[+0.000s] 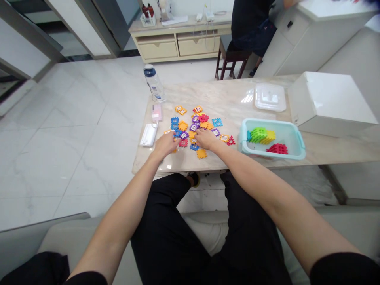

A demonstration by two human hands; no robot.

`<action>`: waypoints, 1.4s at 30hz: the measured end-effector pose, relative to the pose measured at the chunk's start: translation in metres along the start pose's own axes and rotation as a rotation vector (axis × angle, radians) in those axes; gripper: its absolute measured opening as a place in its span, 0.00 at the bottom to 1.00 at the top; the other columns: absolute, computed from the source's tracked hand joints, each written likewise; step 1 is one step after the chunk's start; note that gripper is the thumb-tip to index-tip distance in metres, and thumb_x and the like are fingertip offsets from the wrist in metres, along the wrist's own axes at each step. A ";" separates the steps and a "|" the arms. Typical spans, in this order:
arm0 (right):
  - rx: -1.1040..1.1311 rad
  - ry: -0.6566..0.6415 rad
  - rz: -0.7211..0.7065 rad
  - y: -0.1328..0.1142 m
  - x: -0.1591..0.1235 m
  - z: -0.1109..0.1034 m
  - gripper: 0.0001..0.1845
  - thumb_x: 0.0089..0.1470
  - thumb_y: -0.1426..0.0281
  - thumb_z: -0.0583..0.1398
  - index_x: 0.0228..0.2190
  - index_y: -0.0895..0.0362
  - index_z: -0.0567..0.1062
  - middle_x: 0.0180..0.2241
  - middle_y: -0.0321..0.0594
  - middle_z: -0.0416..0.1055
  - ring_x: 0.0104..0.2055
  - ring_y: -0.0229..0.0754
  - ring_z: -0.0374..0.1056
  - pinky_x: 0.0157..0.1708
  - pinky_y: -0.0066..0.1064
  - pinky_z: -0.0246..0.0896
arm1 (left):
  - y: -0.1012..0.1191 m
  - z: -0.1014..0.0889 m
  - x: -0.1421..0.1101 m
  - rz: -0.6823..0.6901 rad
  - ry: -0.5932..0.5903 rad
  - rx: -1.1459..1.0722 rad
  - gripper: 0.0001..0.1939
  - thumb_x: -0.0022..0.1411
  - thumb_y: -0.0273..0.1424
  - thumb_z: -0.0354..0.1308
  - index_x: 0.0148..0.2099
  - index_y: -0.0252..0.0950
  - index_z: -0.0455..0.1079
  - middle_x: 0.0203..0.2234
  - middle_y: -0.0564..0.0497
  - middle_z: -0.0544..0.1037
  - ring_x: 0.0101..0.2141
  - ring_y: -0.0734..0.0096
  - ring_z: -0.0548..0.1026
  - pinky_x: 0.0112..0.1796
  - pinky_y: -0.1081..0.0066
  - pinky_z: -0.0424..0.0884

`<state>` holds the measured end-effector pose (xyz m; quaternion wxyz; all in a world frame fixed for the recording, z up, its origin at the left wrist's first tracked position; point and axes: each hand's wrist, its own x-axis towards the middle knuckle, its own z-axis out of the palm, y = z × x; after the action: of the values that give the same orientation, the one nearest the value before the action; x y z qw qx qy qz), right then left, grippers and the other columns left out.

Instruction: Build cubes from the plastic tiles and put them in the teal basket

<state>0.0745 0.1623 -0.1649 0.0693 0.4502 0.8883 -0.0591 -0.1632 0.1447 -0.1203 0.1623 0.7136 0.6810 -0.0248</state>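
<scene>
At the near edge of a cream marble tabletop (231, 99), the person's left hand (166, 144) and right hand (206, 138) reach into a loose scatter of bright interlocking plastic tiles (190, 130) in orange, blue, purple, red and yellow. Both hands are turned palm down with the fingers curved over the tiles. The backs of the hands hide the fingertips, so it is impossible to tell whether either has hold of a piece. The tiles lie around and between the hands, and some are partly covered by them.

To the right, a shallow pale teal plastic tub (272, 122) holds a green and yellow stack of tiles (261, 135) and a red stack of tiles (277, 149). Beyond it lies a clear plastic lid (270, 97), beside a white box (329, 103). To the left stand a clear water bottle with a dark blue cap (153, 83), a flat object blurred past recognition (156, 112) and a white corded device (149, 134). At the far side, a seated person in dark clothes (252, 27) is cut off by the frame.
</scene>
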 end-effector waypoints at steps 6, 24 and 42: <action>-0.009 0.021 -0.001 0.006 -0.022 -0.011 0.23 0.76 0.75 0.51 0.60 0.65 0.80 0.62 0.61 0.76 0.64 0.56 0.73 0.62 0.43 0.70 | 0.025 -0.003 -0.011 0.054 0.050 -0.085 0.22 0.78 0.46 0.57 0.63 0.39 0.79 0.50 0.41 0.89 0.54 0.46 0.85 0.49 0.61 0.75; 0.024 0.049 0.087 -0.009 -0.063 -0.012 0.24 0.74 0.78 0.52 0.64 0.66 0.76 0.66 0.64 0.74 0.68 0.57 0.70 0.67 0.45 0.68 | 0.058 0.009 -0.016 0.079 -0.049 0.014 0.16 0.73 0.39 0.60 0.53 0.38 0.83 0.49 0.38 0.89 0.52 0.47 0.85 0.50 0.61 0.76; 0.152 -0.002 0.032 0.014 -0.002 -0.011 0.18 0.75 0.73 0.57 0.57 0.65 0.82 0.57 0.63 0.82 0.60 0.59 0.78 0.58 0.42 0.69 | 0.029 0.039 0.028 0.262 0.005 -0.278 0.16 0.68 0.37 0.66 0.54 0.37 0.82 0.52 0.40 0.87 0.52 0.51 0.83 0.55 0.62 0.74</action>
<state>0.0860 0.1710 -0.1547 0.0368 0.4684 0.8738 -0.1255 -0.1255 0.1607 -0.1582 0.2595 0.7669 0.5795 0.0928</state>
